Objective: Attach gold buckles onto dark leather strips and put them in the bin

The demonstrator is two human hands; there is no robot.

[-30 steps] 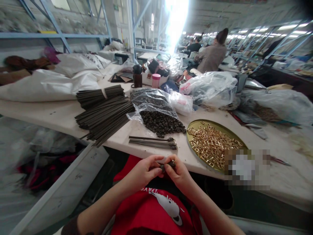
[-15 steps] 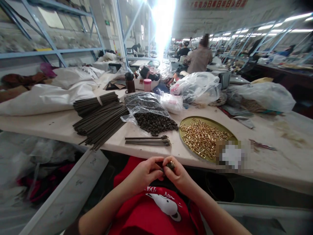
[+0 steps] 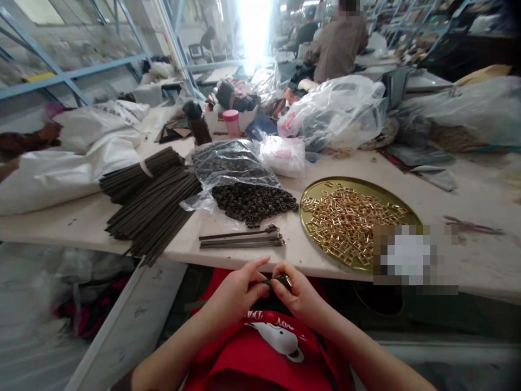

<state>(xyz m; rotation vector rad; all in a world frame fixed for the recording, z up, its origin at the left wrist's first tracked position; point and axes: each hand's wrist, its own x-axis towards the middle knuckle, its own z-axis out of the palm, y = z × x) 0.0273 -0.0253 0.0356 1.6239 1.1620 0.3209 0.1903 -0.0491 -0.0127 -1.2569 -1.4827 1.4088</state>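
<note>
Just beyond the table's front edge, above a red apron, my two hands meet. My left hand (image 3: 246, 285) pinches a dark narrow strap (image 3: 268, 282); a strip that looks like its tail (image 3: 194, 306) shows left of the wrist. The fingers of my right hand (image 3: 295, 288) are closed on the strap's other end, where a gold buckle (image 3: 288, 280) glints. Fingers hide most of the join. On the table ahead lie several straps with buckles (image 3: 240, 239). Behind them, dark small loops (image 3: 256, 203) spill from a clear bag (image 3: 234, 160).
Left of the bag lies a fanned bundle of dark strips (image 3: 154, 201). A gold round tray (image 3: 311, 187) with many gold buckles (image 3: 345, 222) sits right of centre, a blurred patch over its edge. Farther back stand a dark bottle (image 3: 197, 122), a pink-lidded jar (image 3: 232, 124) and plastic bags (image 3: 337, 114).
The view has tilted down and come closer to the table. My hands stay together on the strap, with the left index finger lifted a little more and the strap's tail now showing at left.
</note>
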